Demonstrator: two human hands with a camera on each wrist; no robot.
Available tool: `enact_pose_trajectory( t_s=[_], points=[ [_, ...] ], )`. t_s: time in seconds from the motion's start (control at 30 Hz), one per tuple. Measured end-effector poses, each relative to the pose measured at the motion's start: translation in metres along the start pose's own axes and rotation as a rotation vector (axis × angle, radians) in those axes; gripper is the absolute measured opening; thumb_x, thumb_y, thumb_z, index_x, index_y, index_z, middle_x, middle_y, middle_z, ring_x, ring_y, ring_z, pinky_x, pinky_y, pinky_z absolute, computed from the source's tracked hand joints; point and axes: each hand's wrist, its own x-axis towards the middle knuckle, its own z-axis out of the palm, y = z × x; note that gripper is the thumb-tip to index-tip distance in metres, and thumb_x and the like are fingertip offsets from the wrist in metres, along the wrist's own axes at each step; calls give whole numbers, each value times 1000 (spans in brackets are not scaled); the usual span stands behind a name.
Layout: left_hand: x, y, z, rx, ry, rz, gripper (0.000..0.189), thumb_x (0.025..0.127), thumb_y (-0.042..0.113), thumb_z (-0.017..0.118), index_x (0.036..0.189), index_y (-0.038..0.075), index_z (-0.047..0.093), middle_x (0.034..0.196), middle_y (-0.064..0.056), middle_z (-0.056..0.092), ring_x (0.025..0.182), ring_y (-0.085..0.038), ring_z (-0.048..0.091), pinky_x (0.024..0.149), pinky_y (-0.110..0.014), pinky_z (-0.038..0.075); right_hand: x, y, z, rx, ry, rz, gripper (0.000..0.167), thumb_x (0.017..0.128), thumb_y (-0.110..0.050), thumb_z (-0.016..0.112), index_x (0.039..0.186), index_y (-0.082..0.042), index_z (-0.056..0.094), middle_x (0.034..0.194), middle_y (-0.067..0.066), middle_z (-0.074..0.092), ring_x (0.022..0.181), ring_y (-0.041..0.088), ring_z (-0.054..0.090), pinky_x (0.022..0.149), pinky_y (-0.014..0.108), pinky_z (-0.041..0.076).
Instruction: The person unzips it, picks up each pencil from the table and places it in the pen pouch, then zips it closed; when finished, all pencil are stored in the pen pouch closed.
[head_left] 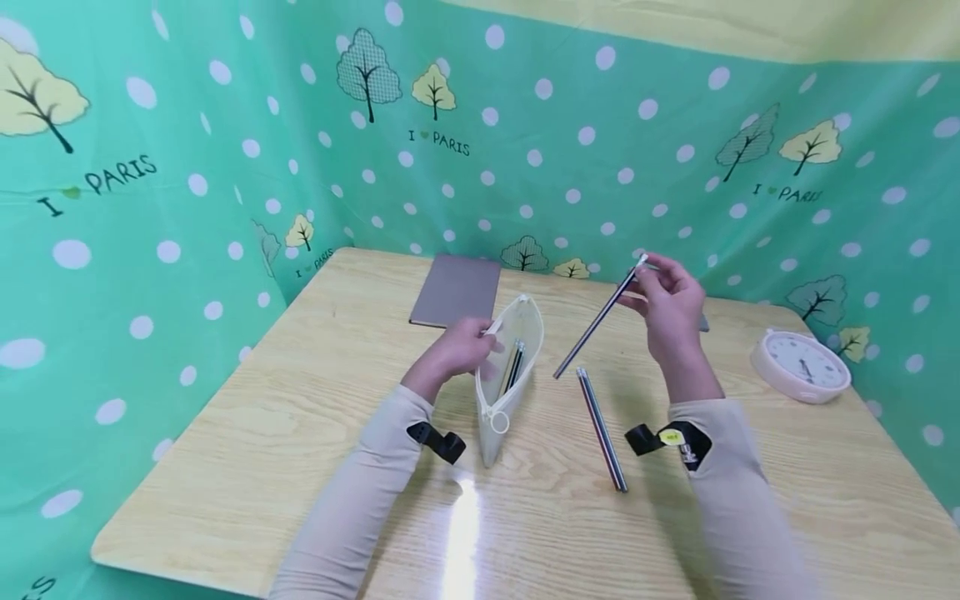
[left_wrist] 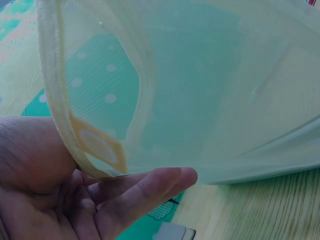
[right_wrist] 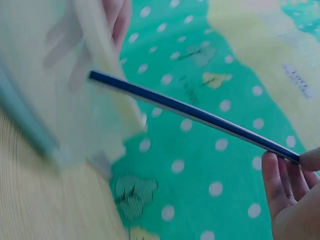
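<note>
Left hand (head_left: 462, 345) half-curled, grips pouch (left_wrist: 195, 100) | right hand (head_left: 669, 298) half-curled, pinches pencil (head_left: 600, 317)

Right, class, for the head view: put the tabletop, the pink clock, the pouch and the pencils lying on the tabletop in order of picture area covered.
1. Tabletop.
2. Pouch and clock: too alike to rank.
3. Pencils on the tabletop, a narrow strip.

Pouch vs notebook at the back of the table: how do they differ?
The pouch is pale and see-through; the notebook is dark and opaque. The left hand grips the pouch; no hand holds the notebook. The pouch's mouth gapes open; the notebook lies flat.
</note>
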Motion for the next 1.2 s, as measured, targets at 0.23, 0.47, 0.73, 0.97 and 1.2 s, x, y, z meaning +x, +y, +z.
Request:
enact_pose_trajectory(
  t_s=[0.23,0.47,0.73,0.97,1.2],
  points=[
    [6,-1,15,-31,-27,12,43,106,7,43,147,-5,50,127,-24,69,76,-27,77,72,-33,64,-16,1,3,193,115,-15,12,102,-1,59,111,-6,65,94,6,56,74,15,66,63,22,62],
    [10,1,18,-35,-28,15,41,106,7,43,144,-4,53,126,-24,69,76,-27,77,75,-32,63,-20,5,1,251,97,-13,13,103,0,57,113,-5,62,95,6,54,76,15,67,62,23,63],
    [11,0,11,-29,-25,1,44,107,9,42,148,-3,49,129,-24,68,76,-26,77,83,-35,63,-17,3,5,292,64,-47,10,104,1,55,112,-4,59,93,6,52,75,17,67,64,24,64],
    [10,-3,6,-38,-14,-20,41,107,9,42,144,-4,52,130,-25,67,80,-28,78,82,-36,64,-17,9,13,307,49,-40,10,103,2,56,110,-4,59,92,6,53,75,17,67,65,25,64],
    [10,-7,4,-42,-11,-17,41,106,8,42,144,-5,52,130,-26,67,81,-28,78,82,-36,65,-21,30,30,187,9,-30,15,103,4,53,109,-7,61,95,5,58,79,15,65,67,25,64]
  ],
)
